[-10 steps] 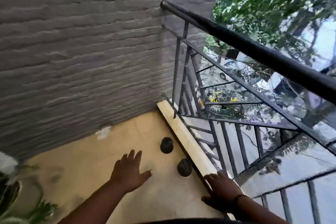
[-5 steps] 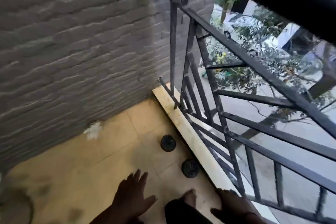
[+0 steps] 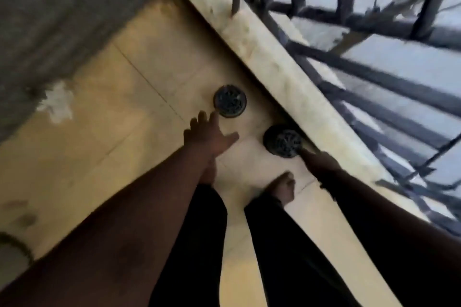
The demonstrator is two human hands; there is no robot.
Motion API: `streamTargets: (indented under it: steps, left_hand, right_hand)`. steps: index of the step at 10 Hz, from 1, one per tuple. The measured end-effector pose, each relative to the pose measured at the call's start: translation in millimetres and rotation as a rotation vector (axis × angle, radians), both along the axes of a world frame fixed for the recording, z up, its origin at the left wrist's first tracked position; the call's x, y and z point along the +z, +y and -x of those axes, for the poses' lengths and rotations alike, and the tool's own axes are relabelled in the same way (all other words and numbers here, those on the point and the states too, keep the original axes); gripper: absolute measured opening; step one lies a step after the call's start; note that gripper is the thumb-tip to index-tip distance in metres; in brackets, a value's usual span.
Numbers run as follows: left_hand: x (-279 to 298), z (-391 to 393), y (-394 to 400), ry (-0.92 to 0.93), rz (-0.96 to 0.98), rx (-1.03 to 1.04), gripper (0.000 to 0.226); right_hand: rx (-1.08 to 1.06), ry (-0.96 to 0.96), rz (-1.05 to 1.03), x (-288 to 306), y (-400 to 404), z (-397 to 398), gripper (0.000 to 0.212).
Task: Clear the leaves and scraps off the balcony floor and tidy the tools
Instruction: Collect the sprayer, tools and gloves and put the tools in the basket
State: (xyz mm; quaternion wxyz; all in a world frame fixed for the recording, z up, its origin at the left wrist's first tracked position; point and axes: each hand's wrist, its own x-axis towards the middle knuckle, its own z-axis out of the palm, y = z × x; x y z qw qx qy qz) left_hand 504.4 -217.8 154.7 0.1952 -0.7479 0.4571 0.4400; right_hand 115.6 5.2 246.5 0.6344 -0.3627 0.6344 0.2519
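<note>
- Yellowish tile makes up the balcony floor (image 3: 104, 112), and your two hands reach down over it, well apart from each other.
- Your left hand (image 3: 209, 137) has its fingers spread and holds nothing; its fingertips come just beside the farther black round drain cover (image 3: 230, 100), though you cannot tell whether they touch.
- Your right hand (image 3: 321, 163) is blurred and dark. One finger points toward the nearer drain cover (image 3: 284, 141) and ends just at its edge; whether the other fingers are curled cannot be told.
- The nearer cover sits against the pale stone kerb (image 3: 262, 57) that runs diagonally along the right.
- A white scrap (image 3: 57, 104) lies on the floor at the left, by the foot of the grey wall (image 3: 62, 7), well apart from both hands.
- Dark metal railing bars (image 3: 374, 77) rise beyond the kerb.
- Your bare feet and dark trouser legs stand between the arms.
</note>
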Motion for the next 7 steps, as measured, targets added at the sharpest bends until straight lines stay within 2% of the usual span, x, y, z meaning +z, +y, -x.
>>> streamTargets:
  steps: [1, 2, 3, 5, 6, 7]
  left_hand:
    - [-49, 2, -28, 0.005, 0.056, 0.121, 0.098]
    - [-88, -1, -50, 0.004, 0.069, 0.218, 0.101]
    - [-115, 1, -68, -0.012, 0.072, 0.257, 0.106]
    - [-140, 8, -100, -0.012, 0.130, 0.220, 0.116]
    - [-146, 15, -102, -0.009, 0.093, 0.223, 0.113]
    - [-152, 14, -117, -0.012, 0.118, 0.323, 0.101]
  right_hand:
    - [-0.479, 0.332, 0.142, -67, -202, -140, 0.078]
    - [-0.603, 0.272, 0.009, -124, -277, -159, 0.060]
    - [-0.594, 0.249, -0.022, -151, -286, -158, 0.058]
    - [-0.709, 0.307, -0.144, -199, -284, -145, 0.061]
    - [-0.758, 0.299, -0.169, -219, -279, -136, 0.066]
    - [-0.787, 0.272, -0.190, -223, -279, -133, 0.061]
